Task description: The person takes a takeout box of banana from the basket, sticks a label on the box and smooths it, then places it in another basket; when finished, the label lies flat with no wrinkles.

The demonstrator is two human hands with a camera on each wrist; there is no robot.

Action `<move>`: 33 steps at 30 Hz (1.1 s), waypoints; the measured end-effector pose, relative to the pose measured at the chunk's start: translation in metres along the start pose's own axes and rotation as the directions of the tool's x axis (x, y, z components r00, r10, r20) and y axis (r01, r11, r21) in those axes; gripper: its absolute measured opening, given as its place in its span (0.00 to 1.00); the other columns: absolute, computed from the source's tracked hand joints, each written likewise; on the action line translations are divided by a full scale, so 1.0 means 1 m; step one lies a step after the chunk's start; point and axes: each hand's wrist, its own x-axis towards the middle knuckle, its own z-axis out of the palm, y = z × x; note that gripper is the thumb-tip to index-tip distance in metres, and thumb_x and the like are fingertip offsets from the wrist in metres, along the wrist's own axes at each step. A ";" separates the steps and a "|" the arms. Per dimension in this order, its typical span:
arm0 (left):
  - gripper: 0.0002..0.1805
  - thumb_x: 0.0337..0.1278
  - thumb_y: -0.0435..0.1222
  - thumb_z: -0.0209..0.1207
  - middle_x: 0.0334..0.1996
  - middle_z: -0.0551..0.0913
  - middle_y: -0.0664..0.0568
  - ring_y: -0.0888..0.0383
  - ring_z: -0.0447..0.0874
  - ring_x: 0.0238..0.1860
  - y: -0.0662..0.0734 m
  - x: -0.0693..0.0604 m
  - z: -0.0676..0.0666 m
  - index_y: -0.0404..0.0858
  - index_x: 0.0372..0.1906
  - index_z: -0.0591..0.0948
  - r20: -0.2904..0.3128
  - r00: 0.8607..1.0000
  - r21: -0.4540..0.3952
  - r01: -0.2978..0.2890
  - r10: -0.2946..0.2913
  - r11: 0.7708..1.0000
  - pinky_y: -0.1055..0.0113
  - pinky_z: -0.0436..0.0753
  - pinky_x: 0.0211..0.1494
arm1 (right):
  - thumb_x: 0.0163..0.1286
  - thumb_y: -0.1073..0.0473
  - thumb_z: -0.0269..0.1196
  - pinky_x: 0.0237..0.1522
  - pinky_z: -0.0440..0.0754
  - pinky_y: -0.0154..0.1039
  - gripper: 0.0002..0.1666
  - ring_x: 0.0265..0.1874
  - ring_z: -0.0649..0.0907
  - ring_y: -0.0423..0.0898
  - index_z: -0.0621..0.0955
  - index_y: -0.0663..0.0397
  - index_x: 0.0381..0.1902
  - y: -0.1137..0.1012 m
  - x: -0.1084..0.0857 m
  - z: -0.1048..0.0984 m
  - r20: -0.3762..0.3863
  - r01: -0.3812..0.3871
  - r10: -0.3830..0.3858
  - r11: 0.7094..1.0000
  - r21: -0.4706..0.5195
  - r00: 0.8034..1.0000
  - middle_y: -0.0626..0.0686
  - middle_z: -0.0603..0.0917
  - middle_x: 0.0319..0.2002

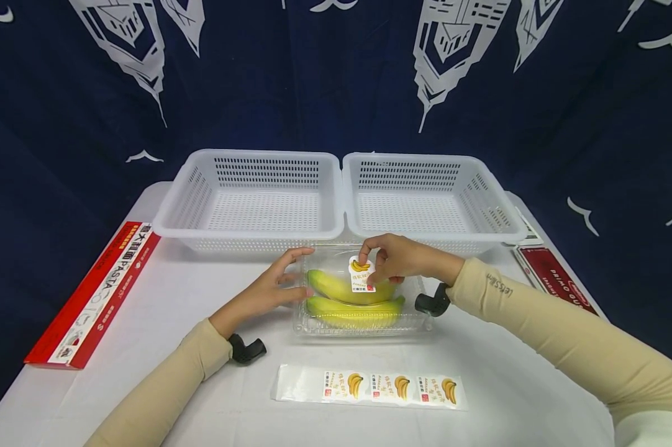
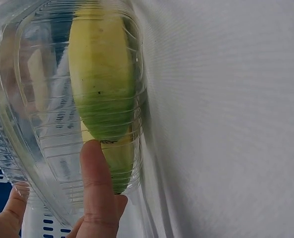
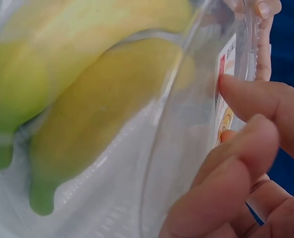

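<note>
A clear plastic clamshell box (image 1: 364,328), lid down, lies on the white table with a front banana (image 1: 349,312) and a back banana (image 1: 327,284) inside. At its left end rests my left hand (image 1: 260,288), fingers spread; the left wrist view shows a fingertip (image 2: 93,153) against the ridged side wall. Over the lid, my right hand (image 1: 405,257) holds a white banana sticker (image 1: 359,279) by its two ends between thumb and index finger. Seen from the right wrist, the sticker (image 3: 227,82) lies along the lid, but how firmly it sticks I cannot tell.
A backing strip (image 1: 302,383) with three banana stickers lies in front of the box. Behind stand two white plastic baskets, left (image 1: 252,233) and right (image 1: 431,236). A red pasta box (image 1: 92,295) lies at the left edge, a dark red box (image 1: 556,279) at the right.
</note>
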 end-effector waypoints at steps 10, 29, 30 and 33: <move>0.44 0.70 0.35 0.67 0.85 0.43 0.33 0.20 0.57 0.78 -0.001 -0.001 -0.001 0.44 0.85 0.59 0.011 1.000 -0.031 -0.002 0.003 1.000 0.44 0.89 0.58 | 0.64 0.68 0.76 0.26 0.73 0.33 0.25 0.18 0.72 0.42 0.80 0.58 0.56 0.005 -0.002 -0.008 0.058 -0.084 0.079 0.992 0.091 0.995 0.49 0.76 0.20; 0.45 0.67 0.35 0.67 0.84 0.47 0.32 0.21 0.57 0.78 0.001 0.001 0.001 0.46 0.85 0.60 -0.015 1.000 -0.033 0.014 -0.014 0.999 0.46 0.89 0.58 | 0.78 0.64 0.64 0.39 0.89 0.41 0.26 0.34 0.84 0.47 0.76 0.69 0.69 0.036 -0.033 -0.036 0.006 0.093 -0.098 0.964 0.248 0.995 0.56 0.84 0.39; 0.45 0.67 0.35 0.67 0.84 0.47 0.32 0.21 0.58 0.78 0.002 0.001 0.001 0.47 0.85 0.61 -0.017 1.000 -0.035 0.017 -0.018 0.999 0.46 0.89 0.58 | 0.78 0.64 0.64 0.40 0.89 0.41 0.26 0.35 0.84 0.47 0.75 0.69 0.69 0.039 -0.035 -0.036 -0.012 0.108 -0.108 0.960 0.258 0.994 0.55 0.85 0.39; 0.46 0.67 0.35 0.67 0.85 0.47 0.32 0.20 0.57 0.79 0.002 0.000 0.002 0.47 0.86 0.60 -0.017 1.000 -0.030 0.026 -0.026 0.999 0.47 0.89 0.57 | 0.79 0.64 0.62 0.42 0.89 0.42 0.25 0.36 0.84 0.47 0.75 0.70 0.69 0.047 -0.041 -0.038 -0.060 0.165 -0.154 0.940 0.298 0.986 0.55 0.86 0.40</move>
